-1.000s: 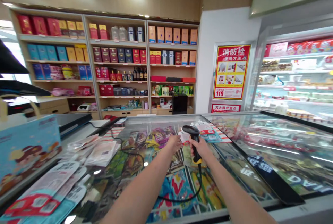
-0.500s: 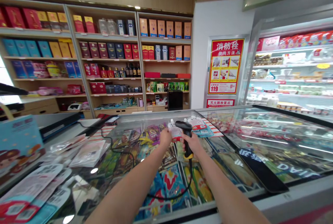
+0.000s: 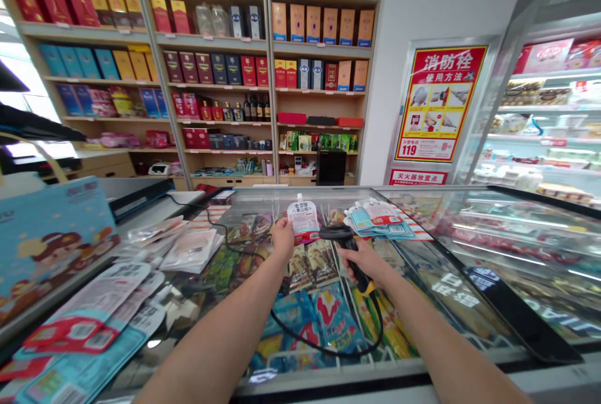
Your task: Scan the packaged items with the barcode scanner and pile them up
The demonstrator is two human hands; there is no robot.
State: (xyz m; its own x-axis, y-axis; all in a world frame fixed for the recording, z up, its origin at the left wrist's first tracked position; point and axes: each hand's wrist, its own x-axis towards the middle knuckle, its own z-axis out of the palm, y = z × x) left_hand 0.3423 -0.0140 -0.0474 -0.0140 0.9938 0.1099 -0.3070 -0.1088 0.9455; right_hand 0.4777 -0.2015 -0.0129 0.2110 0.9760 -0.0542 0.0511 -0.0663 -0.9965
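Observation:
My left hand [image 3: 283,240] pinches the left edge of a spouted drink pouch [image 3: 304,219], held upright with its white cap on top and a red lower band. My right hand [image 3: 364,260] is wrapped round the handle of a black and yellow barcode scanner [image 3: 342,235]. The scanner's head points left, close to the pouch's lower right corner. From the handle's base a black cable [image 3: 328,352] loops down and left over the freezer's glass. More pouches [image 3: 379,218] lie in a pile just beyond the scanner.
Below my hands is a glass-topped chest freezer [image 3: 244,200] with packaged goods inside. Several pouches [image 3: 94,313] and clear plastic packets [image 3: 192,248] lie at the left, beside a blue gift bag [image 3: 56,241]. A black panel [image 3: 521,313] lies at the right. Stocked shelves [image 3: 220,88] stand behind.
The scanner has moved away from in front of the pouch, to the right and lower. The pouch now faces me in fuller view. My view has turned slightly left and down.

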